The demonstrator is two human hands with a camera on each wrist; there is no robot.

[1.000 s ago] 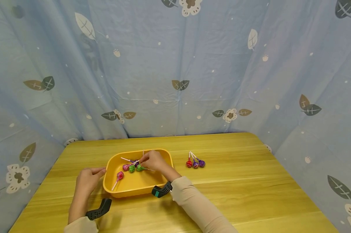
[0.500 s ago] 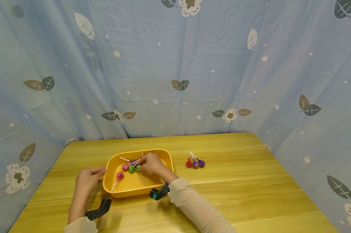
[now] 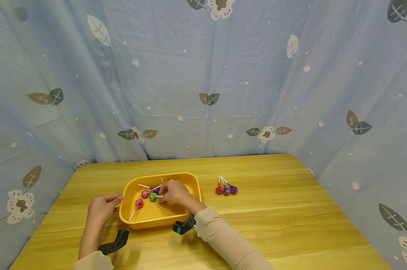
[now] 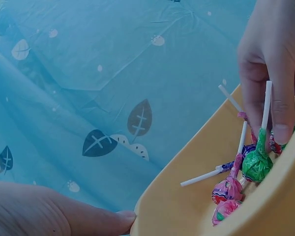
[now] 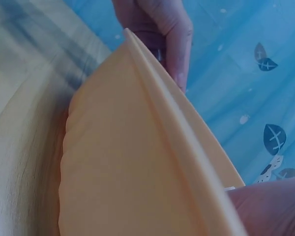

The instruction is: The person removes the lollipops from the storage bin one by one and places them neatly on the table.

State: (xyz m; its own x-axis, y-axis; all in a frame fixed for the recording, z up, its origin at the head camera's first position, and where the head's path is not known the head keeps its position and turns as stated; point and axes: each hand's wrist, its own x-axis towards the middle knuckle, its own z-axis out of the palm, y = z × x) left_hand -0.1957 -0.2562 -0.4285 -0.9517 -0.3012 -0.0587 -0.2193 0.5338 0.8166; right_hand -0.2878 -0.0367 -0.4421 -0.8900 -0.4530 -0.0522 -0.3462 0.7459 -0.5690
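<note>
A cream left sleeve (image 3: 93,261) and matching right sleeve (image 3: 228,236) are worn. Just beyond them, a bent, black left bracket (image 3: 114,243) and right bracket (image 3: 185,224), both perforated, are fitted; the latter is marked by a green patch (image 3: 179,230).

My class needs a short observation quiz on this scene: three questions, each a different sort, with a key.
1. Whose fingers reach into the yellow tray? A) left hand's, B) right hand's, C) neither's.
2. How many lollipops lie on the table outside the tray?
3. True or false: the left hand touches the tray's edge.

Key: 1. B; 2. Three; 3. True.
</note>
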